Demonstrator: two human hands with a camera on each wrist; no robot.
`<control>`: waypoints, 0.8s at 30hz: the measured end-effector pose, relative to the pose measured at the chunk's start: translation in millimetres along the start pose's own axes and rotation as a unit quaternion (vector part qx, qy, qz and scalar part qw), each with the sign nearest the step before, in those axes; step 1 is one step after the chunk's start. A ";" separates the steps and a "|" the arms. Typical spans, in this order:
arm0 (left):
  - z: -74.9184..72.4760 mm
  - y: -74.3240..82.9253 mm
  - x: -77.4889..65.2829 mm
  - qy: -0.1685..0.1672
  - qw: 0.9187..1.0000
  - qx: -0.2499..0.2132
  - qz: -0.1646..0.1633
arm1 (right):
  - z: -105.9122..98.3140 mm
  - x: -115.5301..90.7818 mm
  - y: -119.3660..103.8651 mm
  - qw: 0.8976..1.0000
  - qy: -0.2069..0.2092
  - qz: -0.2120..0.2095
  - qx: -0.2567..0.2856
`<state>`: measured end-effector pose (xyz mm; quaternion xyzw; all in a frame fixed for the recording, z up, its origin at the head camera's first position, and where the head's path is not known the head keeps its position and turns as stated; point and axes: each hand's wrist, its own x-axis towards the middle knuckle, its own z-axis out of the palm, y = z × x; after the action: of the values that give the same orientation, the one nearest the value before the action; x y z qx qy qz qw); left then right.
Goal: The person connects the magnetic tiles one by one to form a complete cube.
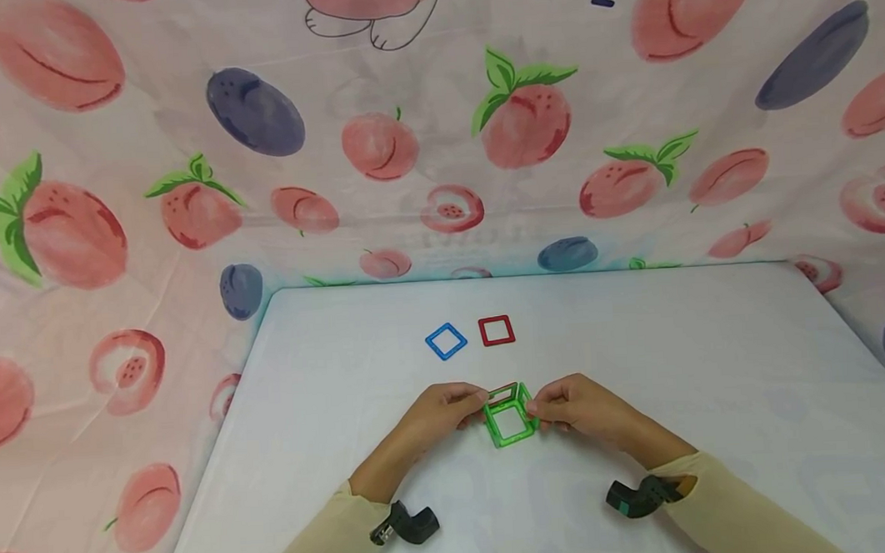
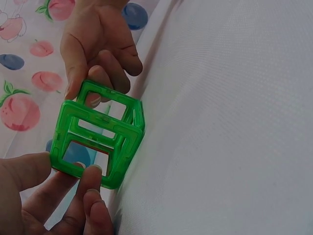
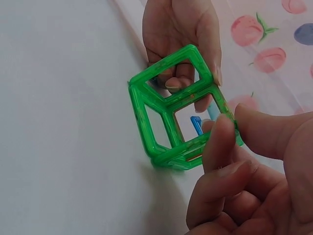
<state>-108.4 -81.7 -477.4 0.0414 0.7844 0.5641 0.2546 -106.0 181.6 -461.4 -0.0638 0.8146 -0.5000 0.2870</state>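
Note:
Several green see-through magnetic tiles (image 1: 514,440), square and open in the middle, stand joined as a box shape between the two hands. A reddish edge shows along its far side. At the box's left, my left hand (image 1: 444,412) pinches its edge between thumb and fingers. My right hand (image 1: 583,404) pinches the right side of the box, thumb on the outside and a fingertip at the frame. Beyond the box lie a blue square magnetic tile (image 1: 435,350) and a red square magnetic tile (image 1: 494,318), flat and apart from each other.
A white table (image 1: 327,358) lies under everything. Behind it and along its sides hangs a pink fruit-print cloth (image 1: 451,155). Black wrist cameras are worn at the left sleeve (image 1: 418,526) and the right sleeve (image 1: 634,500).

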 end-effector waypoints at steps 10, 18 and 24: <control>-0.4 -0.6 -0.3 0.000 1.000 0.000 0.002 | -4.4 -2.6 -1.3 0.999 0.022 0.021 -0.029; -0.5 -1.6 0.5 0.006 1.000 0.003 0.000 | -4.1 -8.0 0.9 0.998 0.028 0.005 -0.059; -0.2 -2.8 0.7 0.004 1.000 0.001 -0.001 | -3.2 -10.3 1.3 0.997 0.028 -0.031 -0.057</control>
<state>-108.4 -82.7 -480.1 0.0387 0.7858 0.5634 0.2522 -99.0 188.8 -457.3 -0.0911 0.8473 -0.4629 0.2440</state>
